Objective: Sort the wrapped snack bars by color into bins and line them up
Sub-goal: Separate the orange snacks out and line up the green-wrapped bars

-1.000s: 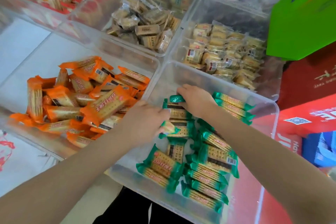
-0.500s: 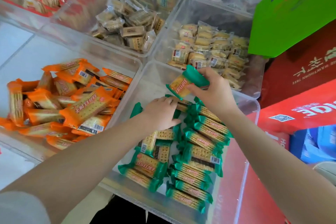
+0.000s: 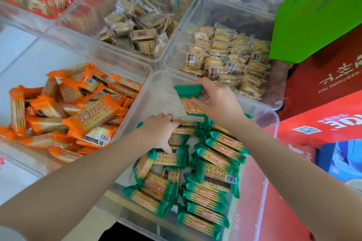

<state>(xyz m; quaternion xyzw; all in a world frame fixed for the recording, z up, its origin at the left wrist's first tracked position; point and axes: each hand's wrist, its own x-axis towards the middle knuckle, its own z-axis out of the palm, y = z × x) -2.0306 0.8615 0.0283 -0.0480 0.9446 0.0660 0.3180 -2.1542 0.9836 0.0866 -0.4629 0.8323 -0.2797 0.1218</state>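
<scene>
Near edge of the green bin (image 3: pixel 262 191): green-wrapped bars (image 3: pixel 207 201) lie in a column along the bin's right side, most packed side by side; a looser clutch sits left of them.
My left hand (image 3: pixel 158 133): at the bin's middle, fingers bent down onto the loose green bars, pressing the top of that pile; whether I grip one I cannot tell.
My right hand (image 3: pixel 217 101): over the bin's far end, thumb and fingers pinching one green bar (image 3: pixel 189 100) clear of the rest.
What changed: a second ago this hand was down among the bars; it has since lifted one and carried it toward the far wall.
What it means: I judge the bar is being turned to extend the column at the bin's bare far end; the left pile is not yet lined up.
Left of the bin: orange bars (image 3: pixel 78 115) heaped unsorted in their own tub.
Beyond the bin: a clear tub of pale wrapped biscuits (image 3: pixel 225 58).
</scene>
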